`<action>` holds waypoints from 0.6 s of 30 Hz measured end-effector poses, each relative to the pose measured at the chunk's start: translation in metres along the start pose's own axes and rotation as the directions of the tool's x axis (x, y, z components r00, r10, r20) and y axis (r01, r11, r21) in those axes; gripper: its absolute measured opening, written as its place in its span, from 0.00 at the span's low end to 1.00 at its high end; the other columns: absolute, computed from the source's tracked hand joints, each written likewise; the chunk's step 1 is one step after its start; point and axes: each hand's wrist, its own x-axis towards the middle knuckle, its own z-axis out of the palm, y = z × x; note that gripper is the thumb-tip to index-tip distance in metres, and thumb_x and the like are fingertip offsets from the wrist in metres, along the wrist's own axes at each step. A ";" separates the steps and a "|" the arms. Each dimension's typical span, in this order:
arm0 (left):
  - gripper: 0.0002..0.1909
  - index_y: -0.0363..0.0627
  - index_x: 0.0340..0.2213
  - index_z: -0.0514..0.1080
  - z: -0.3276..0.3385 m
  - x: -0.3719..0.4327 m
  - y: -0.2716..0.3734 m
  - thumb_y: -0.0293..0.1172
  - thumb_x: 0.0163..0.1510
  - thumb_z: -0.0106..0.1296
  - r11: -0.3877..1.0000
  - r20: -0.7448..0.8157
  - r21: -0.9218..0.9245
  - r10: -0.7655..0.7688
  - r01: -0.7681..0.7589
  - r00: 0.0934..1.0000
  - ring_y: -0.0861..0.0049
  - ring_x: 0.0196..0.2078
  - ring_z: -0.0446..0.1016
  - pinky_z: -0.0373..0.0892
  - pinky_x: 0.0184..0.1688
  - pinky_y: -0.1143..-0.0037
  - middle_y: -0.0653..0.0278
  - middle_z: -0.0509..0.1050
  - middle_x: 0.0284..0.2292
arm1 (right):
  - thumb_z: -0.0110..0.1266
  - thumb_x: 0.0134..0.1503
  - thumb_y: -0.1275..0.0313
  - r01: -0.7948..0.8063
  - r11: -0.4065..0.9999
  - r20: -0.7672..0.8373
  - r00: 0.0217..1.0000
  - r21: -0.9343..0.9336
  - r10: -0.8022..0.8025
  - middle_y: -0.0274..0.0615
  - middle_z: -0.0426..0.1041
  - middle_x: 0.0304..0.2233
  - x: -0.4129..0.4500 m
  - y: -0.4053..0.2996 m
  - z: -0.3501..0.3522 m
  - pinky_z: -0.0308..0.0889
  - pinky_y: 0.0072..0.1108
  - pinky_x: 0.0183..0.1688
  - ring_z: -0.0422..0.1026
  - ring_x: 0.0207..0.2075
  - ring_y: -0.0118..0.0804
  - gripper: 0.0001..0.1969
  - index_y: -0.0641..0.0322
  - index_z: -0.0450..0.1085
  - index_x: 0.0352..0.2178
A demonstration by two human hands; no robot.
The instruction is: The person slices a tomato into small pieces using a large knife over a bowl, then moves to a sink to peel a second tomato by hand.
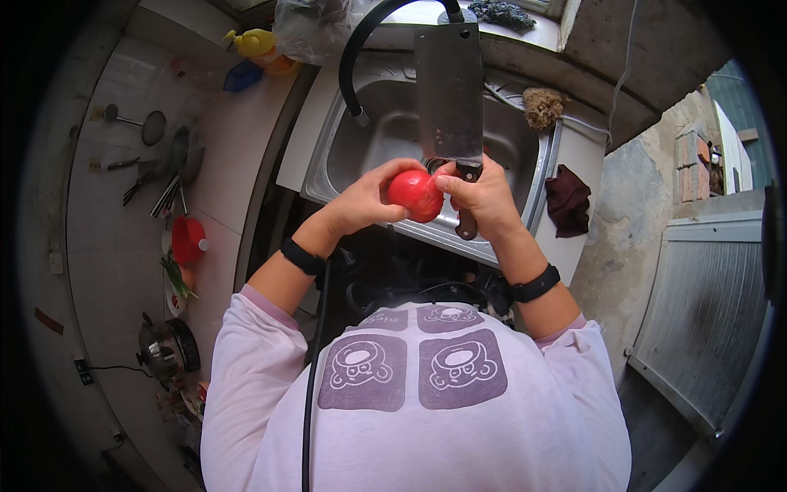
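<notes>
My left hand (372, 195) holds a red tomato (413, 192) above the near edge of the stainless steel sink (381, 132). In my right hand (489, 198) is the handle of a cleaver (450, 92), whose broad blade points away from me over the basin. The thumb and forefinger of that hand also pinch at the tomato's right side, where a bit of skin seems to be lifted. Small red bits lie in the basin, partly hidden behind the blade and my hands.
A black faucet hose (350, 67) arches over the sink's left side. A brown scrubber (543, 107) sits on the far right rim, with a dark cloth (567, 202) on the right ledge. Farther left are a red strainer (188, 240), a pot (165, 350) and a yellow bottle (255, 43).
</notes>
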 end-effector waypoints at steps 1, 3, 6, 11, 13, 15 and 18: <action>0.37 0.45 0.50 0.63 0.000 0.000 0.000 0.28 0.33 0.58 1.000 0.001 -0.003 0.000 0.000 1.000 0.68 0.50 0.67 0.64 0.53 0.73 0.60 0.66 0.46 | 0.65 0.46 0.74 0.000 1.000 0.000 1.000 0.000 0.000 0.32 0.71 0.22 0.000 0.000 0.000 0.62 0.13 0.20 0.63 0.16 0.19 0.13 0.63 0.68 0.32; 0.36 0.45 0.49 0.63 -0.001 -0.001 0.000 0.27 0.33 0.57 1.000 0.023 -0.028 0.009 -0.009 1.000 0.69 0.50 0.66 0.64 0.53 0.73 0.61 0.66 0.46 | 0.64 0.46 0.75 -0.027 0.998 -0.015 0.999 0.056 0.028 0.33 0.71 0.22 -0.001 -0.002 -0.001 0.62 0.13 0.20 0.62 0.16 0.19 0.13 0.64 0.68 0.32; 0.35 0.45 0.49 0.63 -0.001 -0.003 -0.003 0.24 0.33 0.55 0.997 0.048 -0.076 0.036 -0.032 0.998 0.69 0.50 0.66 0.64 0.53 0.73 0.61 0.66 0.47 | 0.61 0.47 0.77 -0.051 0.995 -0.033 0.998 0.086 0.054 0.37 0.73 0.24 0.000 -0.003 -0.005 0.61 0.13 0.19 0.64 0.18 0.19 0.12 0.65 0.67 0.34; 0.35 0.47 0.48 0.63 -0.002 -0.003 -0.010 0.22 0.33 0.54 0.989 0.076 -0.116 0.098 -0.089 0.992 0.68 0.51 0.66 0.64 0.53 0.73 0.61 0.66 0.47 | 0.59 0.48 0.79 -0.012 0.999 -0.044 0.999 0.036 0.013 0.39 0.75 0.24 0.007 0.002 -0.012 0.60 0.12 0.18 0.65 0.18 0.19 0.10 0.66 0.67 0.33; 0.35 0.48 0.48 0.63 -0.001 -0.004 -0.010 0.22 0.32 0.56 0.976 0.103 -0.166 0.158 -0.140 0.982 0.67 0.52 0.66 0.64 0.53 0.72 0.60 0.66 0.48 | 0.59 0.48 0.79 0.005 1.000 -0.049 0.999 0.013 -0.004 0.39 0.75 0.24 0.009 0.007 -0.016 0.60 0.12 0.18 0.64 0.17 0.19 0.10 0.65 0.67 0.33; 0.35 0.47 0.49 0.63 0.000 -0.005 -0.007 0.21 0.33 0.54 0.968 0.089 -0.212 0.155 -0.133 0.984 0.69 0.51 0.66 0.64 0.53 0.73 0.60 0.66 0.47 | 0.59 0.49 0.78 0.009 0.999 -0.133 0.991 -0.049 -0.016 0.42 0.75 0.25 0.010 0.012 -0.021 0.64 0.13 0.22 0.67 0.19 0.21 0.11 0.68 0.67 0.35; 0.35 0.46 0.50 0.62 -0.001 -0.003 -0.008 0.20 0.35 0.53 0.952 0.055 -0.281 0.142 -0.121 0.988 0.70 0.51 0.66 0.64 0.53 0.74 0.61 0.65 0.47 | 0.57 0.50 0.78 -0.107 0.973 -0.281 0.958 -0.204 0.046 0.42 0.76 0.26 0.011 0.018 -0.027 0.68 0.16 0.28 0.72 0.24 0.24 0.11 0.69 0.69 0.37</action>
